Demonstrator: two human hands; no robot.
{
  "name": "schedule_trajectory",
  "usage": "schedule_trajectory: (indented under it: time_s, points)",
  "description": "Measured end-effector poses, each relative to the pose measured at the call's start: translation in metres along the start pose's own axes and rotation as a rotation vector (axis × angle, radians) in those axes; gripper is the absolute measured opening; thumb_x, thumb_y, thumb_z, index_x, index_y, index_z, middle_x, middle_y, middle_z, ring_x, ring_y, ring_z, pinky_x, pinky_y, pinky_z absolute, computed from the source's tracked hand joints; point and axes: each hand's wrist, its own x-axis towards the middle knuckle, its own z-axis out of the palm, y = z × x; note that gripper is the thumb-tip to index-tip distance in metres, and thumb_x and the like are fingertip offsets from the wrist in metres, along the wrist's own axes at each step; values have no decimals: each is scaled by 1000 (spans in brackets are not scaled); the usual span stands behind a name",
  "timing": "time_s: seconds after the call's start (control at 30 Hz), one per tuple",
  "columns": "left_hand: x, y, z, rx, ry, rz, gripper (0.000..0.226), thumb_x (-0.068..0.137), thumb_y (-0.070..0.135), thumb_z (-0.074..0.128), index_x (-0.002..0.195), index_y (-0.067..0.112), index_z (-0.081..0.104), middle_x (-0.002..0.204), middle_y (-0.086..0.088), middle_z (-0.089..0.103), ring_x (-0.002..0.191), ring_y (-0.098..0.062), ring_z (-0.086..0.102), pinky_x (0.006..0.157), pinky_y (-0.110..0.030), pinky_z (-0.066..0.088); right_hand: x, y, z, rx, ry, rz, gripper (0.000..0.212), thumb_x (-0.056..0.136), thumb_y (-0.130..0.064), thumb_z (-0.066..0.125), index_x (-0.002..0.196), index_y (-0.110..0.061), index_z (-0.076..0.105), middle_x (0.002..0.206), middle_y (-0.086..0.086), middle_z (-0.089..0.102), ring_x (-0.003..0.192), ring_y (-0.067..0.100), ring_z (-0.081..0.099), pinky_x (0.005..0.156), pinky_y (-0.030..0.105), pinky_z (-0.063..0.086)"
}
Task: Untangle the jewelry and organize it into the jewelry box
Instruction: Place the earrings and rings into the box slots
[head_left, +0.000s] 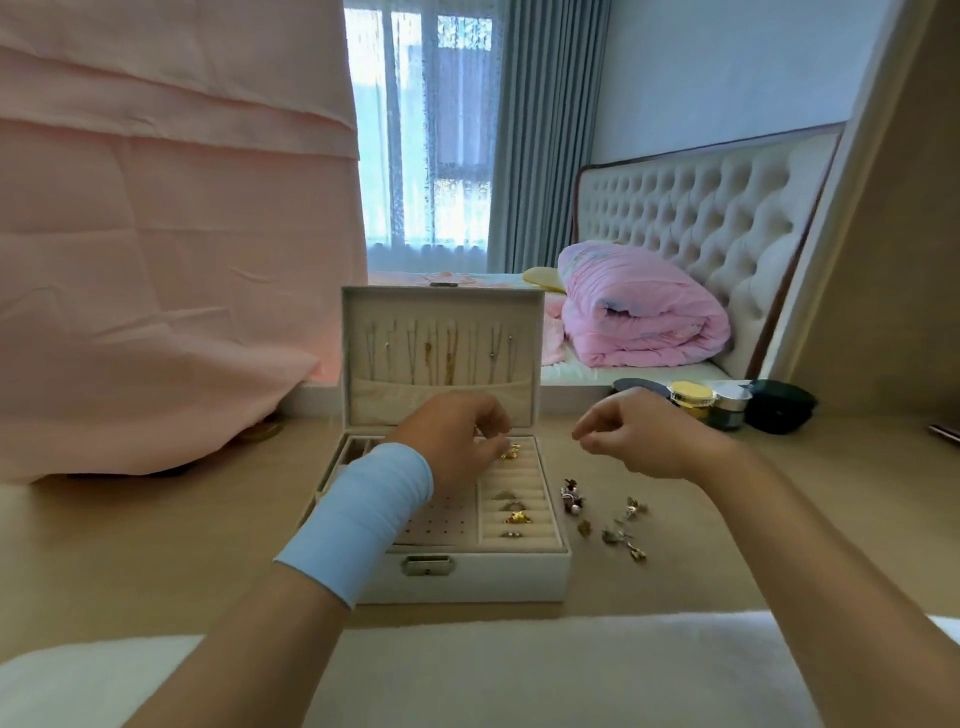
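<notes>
While the white jewelry box (483, 577) sits open on the table (156, 545) straight ahead, this job looks well past halfway, I'd say. One box, one lid (441, 293) standing upright, and up in it the necklaces (452, 353) already hang straight and separate, roughly eight chains, though they're too fine to count for sure. Two hands are in play: the left hand (457, 441), blue sleeve (363, 514) at the wrist, is over the box with fingers curled down, pinching a gold piece (510, 451) at the far end of the ring rolls (540, 467). The right hand (639, 441) hovers just beside the box, thumb and forefinger nearly meeting; whether something tiny is between them I can't tell. Further down the rolls, four rings (517, 517) are seated, one of them gold. Still to go: the loose pieces (613, 535) scattered on the table right of the box, about six small earrings or charms, lying apart rather than knotted.
</notes>
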Motion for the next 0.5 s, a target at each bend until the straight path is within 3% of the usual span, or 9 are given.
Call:
schedule_trajectory:
  time_s: [0.13,0.23,0.37,0.5]
  points:
    - [23,37,26,54,-68,23,17,93,29,58,109,29,65,100,13,59,99,-12,58,90,-29,48,-9,43,-4,-111,-113,121,21,91,-15,70,103,-31,74,100,-9,70,86,3,65,70,17,49]
    - [38,60,47,162,-166,38,21,95,30,55,114,29,65,108,10,62,105,-14,58,89,-26,45,-10,64,-5,-123,-199,165,31,83,-9,76,95,-38,74,93,-8,68,86,8,66,74,23,49]
    - [53,74,73,306,-269,58,24,93,33,57,114,33,67,119,7,64,114,-17,56,94,-30,46,-10,73,2,-94,-226,150,31,82,-15,80,104,-36,78,96,-8,67,88,8,62,72,21,45]
    - [62,82,84,397,-289,89,26,91,36,60,116,34,67,120,9,64,118,-16,51,98,-30,43,-10,73,6,-53,-184,111,20,81,-16,82,93,-32,81,90,-10,69,87,9,64,73,23,49]
